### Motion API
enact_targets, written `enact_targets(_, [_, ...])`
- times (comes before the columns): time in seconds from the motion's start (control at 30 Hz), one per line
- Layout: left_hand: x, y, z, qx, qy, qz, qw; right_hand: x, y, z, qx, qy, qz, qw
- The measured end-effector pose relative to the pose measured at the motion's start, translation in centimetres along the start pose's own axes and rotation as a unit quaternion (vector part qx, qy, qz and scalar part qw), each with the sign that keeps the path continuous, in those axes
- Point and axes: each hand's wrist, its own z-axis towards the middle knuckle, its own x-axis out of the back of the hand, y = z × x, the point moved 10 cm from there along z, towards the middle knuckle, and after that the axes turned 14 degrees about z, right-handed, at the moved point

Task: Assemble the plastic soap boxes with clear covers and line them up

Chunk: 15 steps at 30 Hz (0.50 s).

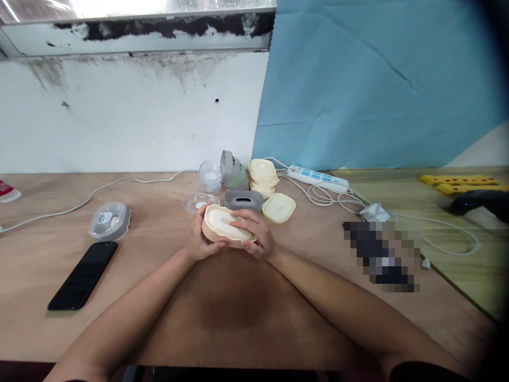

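Note:
Between my two hands is a pale pink and cream oval container (222,222), held a little above the table and tilted toward me. My left hand (201,236) is closed round its left end, the thumb along the lower edge. On the right end, my right hand (258,233) grips with its fingers over the cream top and the thumb below. Just behind the container lie a grey oval piece with a slot (242,201), a clear round lid (194,202) and a single cream lid (279,207). The container's underside is hidden.
Farther back stand a stack of cream lids (263,175), grey curved pieces (234,172) and clear cups (210,175). At left are a clear-lidded container (110,221) and a black phone (82,276). A power strip (318,178) with cables and a blurred dark object (379,257) lie right.

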Motion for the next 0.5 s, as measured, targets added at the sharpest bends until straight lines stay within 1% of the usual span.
enact_targets(0.1, [0.1, 0.1, 0.0, -0.007, 0.005, 0.011, 1.0, 0.3, 0.1, -0.1, -0.008, 0.015, -0.004, 1.0])
enact_targets(0.3, [0.2, 0.0, 0.0, 0.002, 0.007, 0.038, 0.999, 0.7, 0.7, -0.2, -0.047, 0.041, 0.003, 0.998])
enact_targets(0.5, [0.5, -0.2, -0.1, 0.003, 0.022, 0.049, 0.999, 0.7, 1.2, -0.2, -0.071, 0.039, 0.013, 0.997])
